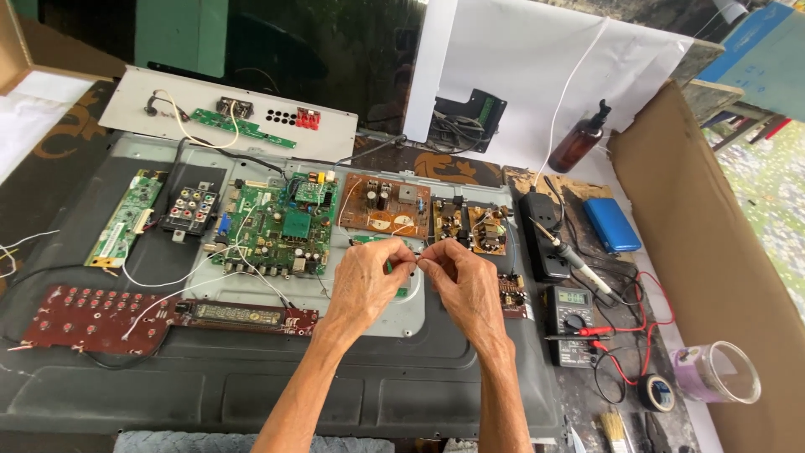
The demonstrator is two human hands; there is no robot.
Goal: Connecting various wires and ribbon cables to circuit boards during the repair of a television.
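You are pinching a thin white wire (417, 262) between both sets of fingertips, just above the grey metal plate (408, 309) at the middle of the bench. Your left hand (362, 283) and right hand (466, 285) are meeting tip to tip, each clamped on that wire. Just beyond them the green board (281, 228) and brown board (384, 205) are lying; to the right, the meter (572, 325) and soldering iron (573, 257) are resting. Pulling too hard could, I judge, snap the wire or tear it from its joint.
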